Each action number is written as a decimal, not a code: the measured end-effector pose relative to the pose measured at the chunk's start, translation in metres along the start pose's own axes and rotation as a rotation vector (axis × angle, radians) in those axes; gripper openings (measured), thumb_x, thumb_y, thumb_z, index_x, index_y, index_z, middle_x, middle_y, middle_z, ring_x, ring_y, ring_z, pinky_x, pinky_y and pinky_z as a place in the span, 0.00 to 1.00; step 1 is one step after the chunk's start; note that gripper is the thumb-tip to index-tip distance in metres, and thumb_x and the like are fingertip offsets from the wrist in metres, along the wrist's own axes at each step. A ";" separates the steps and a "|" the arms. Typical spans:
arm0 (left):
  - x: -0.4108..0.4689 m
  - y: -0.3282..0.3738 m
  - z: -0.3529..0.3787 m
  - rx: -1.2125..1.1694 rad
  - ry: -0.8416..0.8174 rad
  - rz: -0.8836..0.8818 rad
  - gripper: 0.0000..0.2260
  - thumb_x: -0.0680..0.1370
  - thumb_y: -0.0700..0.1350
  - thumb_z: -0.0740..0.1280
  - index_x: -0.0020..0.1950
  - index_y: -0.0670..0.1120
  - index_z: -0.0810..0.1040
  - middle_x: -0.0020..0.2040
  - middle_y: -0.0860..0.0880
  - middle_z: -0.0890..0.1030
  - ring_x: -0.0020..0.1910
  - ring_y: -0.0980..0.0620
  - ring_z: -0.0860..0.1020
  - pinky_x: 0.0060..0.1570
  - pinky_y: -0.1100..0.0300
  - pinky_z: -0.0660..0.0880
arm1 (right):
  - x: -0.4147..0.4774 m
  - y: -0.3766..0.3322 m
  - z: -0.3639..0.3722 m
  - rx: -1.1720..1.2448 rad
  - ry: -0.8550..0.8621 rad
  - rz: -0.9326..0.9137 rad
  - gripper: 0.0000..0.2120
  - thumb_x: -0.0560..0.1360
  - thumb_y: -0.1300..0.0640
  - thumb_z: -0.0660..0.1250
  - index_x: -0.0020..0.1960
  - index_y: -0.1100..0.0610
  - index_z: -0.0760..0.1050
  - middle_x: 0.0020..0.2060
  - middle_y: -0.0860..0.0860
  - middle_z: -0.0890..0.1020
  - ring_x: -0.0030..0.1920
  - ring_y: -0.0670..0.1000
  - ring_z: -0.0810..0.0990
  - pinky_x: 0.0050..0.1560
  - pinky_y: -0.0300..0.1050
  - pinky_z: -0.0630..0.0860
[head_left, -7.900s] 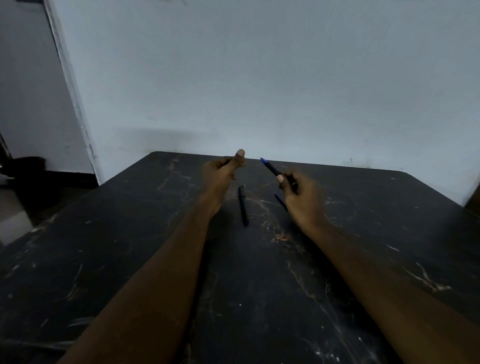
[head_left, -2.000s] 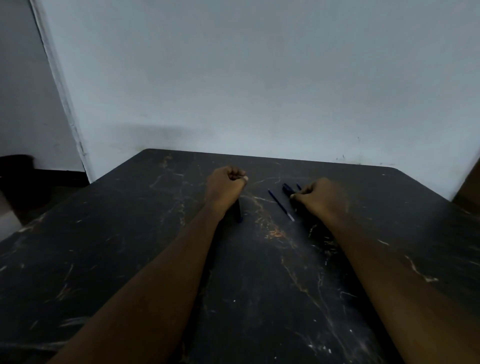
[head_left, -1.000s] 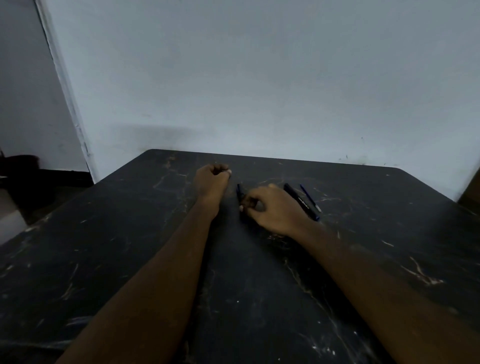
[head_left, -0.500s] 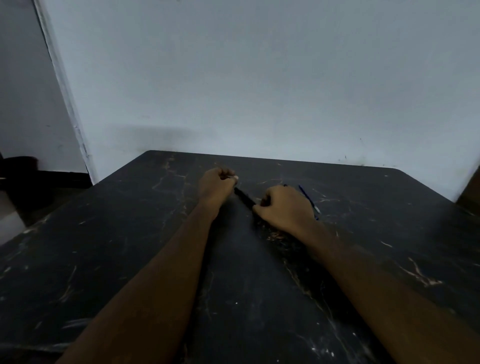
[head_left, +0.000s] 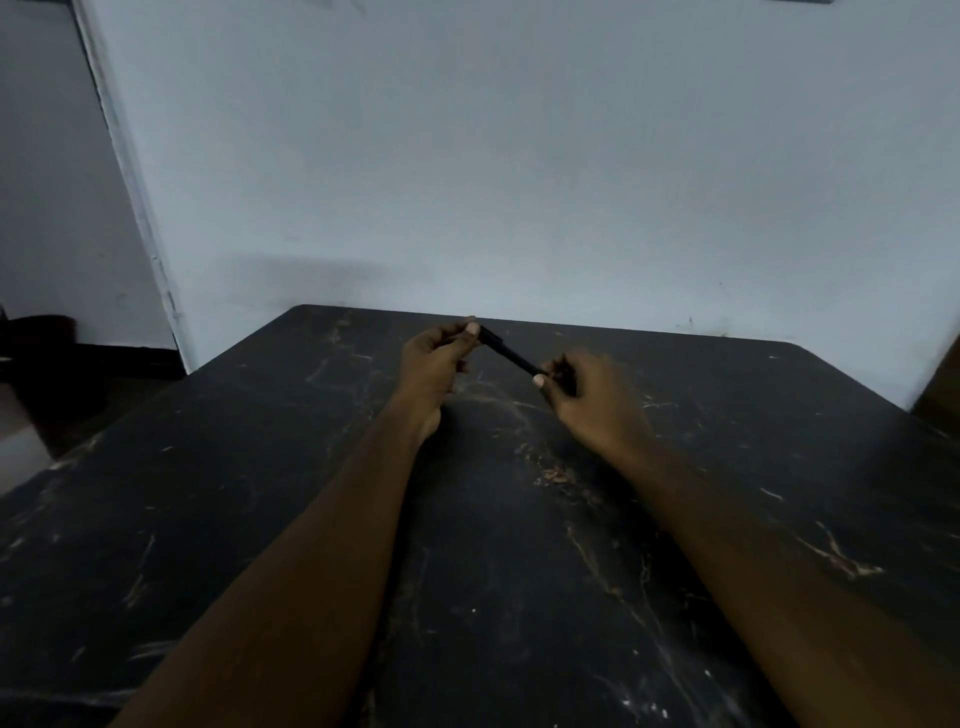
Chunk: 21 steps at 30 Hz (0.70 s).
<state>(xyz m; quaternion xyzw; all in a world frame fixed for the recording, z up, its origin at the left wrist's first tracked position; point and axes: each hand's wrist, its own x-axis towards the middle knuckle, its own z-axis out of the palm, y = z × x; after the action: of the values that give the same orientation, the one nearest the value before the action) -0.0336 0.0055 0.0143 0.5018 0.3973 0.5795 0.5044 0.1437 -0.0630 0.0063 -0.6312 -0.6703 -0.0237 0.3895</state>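
So the person's got both hands raised a little over the dark surface (head_left: 519, 597), with a slim black pen (head_left: 511, 357) held between them. The left hand (head_left: 439, 361) pinches the far, higher end: its fingers (head_left: 471, 328) are curled in, and the thumb tip sits right on the barrel. The right hand (head_left: 597, 402) has the near, lower end, fingers curled round it too, with the thumb pressed against the pen from below. That leaves the pen slanting down from upper left to lower right, off the surface, and only the middle stretch shows between the two grips. There's a dark bit poking out among the right hand's fingers, but it's way too dim to tell if that's the pen's end or something else. Both forearms come in from the bottom corners and angle toward each other. The surface itself is black stone-looking stuff with pale scratchy veins all over and a brownish scuffed patch just below the hands. Behind it is a plain pale wall (head_left: 519, 182), and a white door frame (head_left: 130, 171) runs down the left side.
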 end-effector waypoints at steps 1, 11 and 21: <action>-0.001 0.000 0.001 -0.004 -0.022 -0.002 0.12 0.77 0.47 0.71 0.58 0.43 0.82 0.50 0.47 0.83 0.35 0.55 0.74 0.31 0.61 0.67 | 0.000 0.001 -0.002 -0.053 0.019 -0.025 0.08 0.76 0.49 0.67 0.51 0.53 0.77 0.44 0.50 0.79 0.45 0.51 0.76 0.43 0.47 0.73; -0.011 -0.001 0.014 0.025 -0.305 0.082 0.11 0.78 0.39 0.67 0.57 0.50 0.82 0.56 0.50 0.84 0.37 0.56 0.76 0.31 0.62 0.65 | 0.003 -0.002 -0.007 -0.148 0.022 -0.110 0.15 0.81 0.47 0.58 0.57 0.55 0.77 0.44 0.53 0.82 0.41 0.54 0.78 0.41 0.49 0.74; -0.016 0.001 0.017 0.061 -0.202 0.050 0.12 0.76 0.49 0.71 0.55 0.43 0.83 0.44 0.49 0.83 0.35 0.57 0.75 0.36 0.60 0.68 | 0.002 0.000 0.000 -0.018 -0.008 -0.090 0.07 0.79 0.50 0.63 0.53 0.53 0.75 0.41 0.49 0.78 0.38 0.48 0.75 0.33 0.40 0.64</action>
<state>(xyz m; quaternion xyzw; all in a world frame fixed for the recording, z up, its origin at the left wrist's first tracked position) -0.0169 -0.0113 0.0151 0.5829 0.3492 0.5259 0.5117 0.1440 -0.0619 0.0074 -0.6041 -0.6993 -0.0447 0.3794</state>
